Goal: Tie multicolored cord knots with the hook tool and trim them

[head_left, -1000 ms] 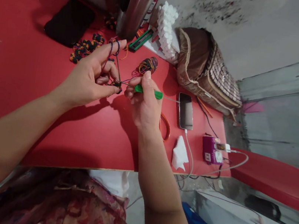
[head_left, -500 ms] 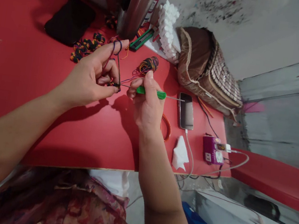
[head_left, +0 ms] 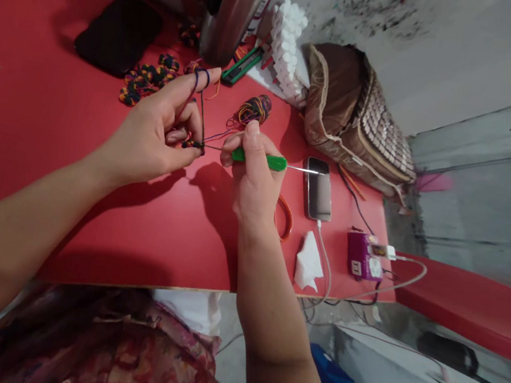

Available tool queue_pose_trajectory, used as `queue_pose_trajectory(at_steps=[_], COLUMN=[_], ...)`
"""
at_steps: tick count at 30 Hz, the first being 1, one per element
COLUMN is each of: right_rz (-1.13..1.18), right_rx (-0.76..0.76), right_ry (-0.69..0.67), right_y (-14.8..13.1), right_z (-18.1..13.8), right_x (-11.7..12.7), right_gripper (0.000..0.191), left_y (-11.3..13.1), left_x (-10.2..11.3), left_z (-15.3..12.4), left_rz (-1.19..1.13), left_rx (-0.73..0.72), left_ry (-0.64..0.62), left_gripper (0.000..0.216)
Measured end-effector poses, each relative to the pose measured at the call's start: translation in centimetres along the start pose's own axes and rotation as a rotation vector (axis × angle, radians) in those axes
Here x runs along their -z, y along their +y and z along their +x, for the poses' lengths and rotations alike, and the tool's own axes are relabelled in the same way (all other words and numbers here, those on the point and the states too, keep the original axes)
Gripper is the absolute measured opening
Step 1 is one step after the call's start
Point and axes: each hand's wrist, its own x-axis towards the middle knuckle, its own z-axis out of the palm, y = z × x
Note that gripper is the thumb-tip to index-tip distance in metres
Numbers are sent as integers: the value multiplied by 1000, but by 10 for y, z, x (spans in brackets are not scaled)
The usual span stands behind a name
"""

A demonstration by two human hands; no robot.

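Observation:
My left hand (head_left: 154, 125) pinches a small piece of dark multicoloured crochet work (head_left: 194, 144) between thumb and fingers. Dark yarn (head_left: 203, 110) loops round its raised index finger and runs down taut to the piece. Closed round the green handle of a crochet hook (head_left: 275, 163) is my right hand (head_left: 254, 172). The hook's thin metal shaft reaches left to the crochet work; whether the tip is inside a stitch is too small to tell. Behind the hands lies a small wound ball of multicoloured yarn (head_left: 255, 109), with strands trailing toward the work.
On the red table (head_left: 145, 252) are a black pouch-like item (head_left: 118, 33), a crocheted yarn strip (head_left: 144, 82), a metal flask (head_left: 236, 16), a green cutter (head_left: 242, 66) and a brown bag (head_left: 353, 116). To the right lie a phone (head_left: 318, 189) on a cable, crumpled tissue (head_left: 309, 263) and a purple box (head_left: 363, 256).
My right hand and the crochet hook have shifted very slightly, with the hook's handle turned a little. My left hand stays almost in place, still pinching the work.

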Motion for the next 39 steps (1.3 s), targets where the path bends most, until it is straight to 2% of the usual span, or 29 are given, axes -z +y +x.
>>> queue_pose_trajectory(at_steps=[8, 12, 17, 21, 24, 28, 32, 36, 39], right_rz=[23, 50, -24, -60, -117, -171, -46, 57, 54], right_rx=[44, 21, -6, 65, 143, 169, 150, 153, 164], right_ry=[19, -5, -33, -60, -122, -142, -178, -195, -207], right_y=[-1, 1, 4, -2, -8, -4, 5, 7, 6], right_z=[1, 1, -2, -7, -9, -6, -5, -6, -5], right_x=[-2, -1, -1, -3, -3, -2, 0, 2, 3], right_gripper=[55, 46, 45, 28, 15, 13, 9, 18, 15], left_y=[1, 3, -4, -10, -12, -13, -14, -16, -18], left_x=[-2, -2, 2, 3, 3, 3, 2, 6, 13], left_z=[-1, -2, -4, -6, -6, -6, -6, -3, 1], left_rz=[25, -38, -98, -177, -205, -184, -183, -202, -84], left_rx=[-13, 3, 54, 84, 84, 69, 43, 0, -42], left_ry=[7, 3, 20, 69, 78, 98, 116, 161, 191], left_gripper=[98, 104, 102, 104, 98, 91, 90, 75, 67])
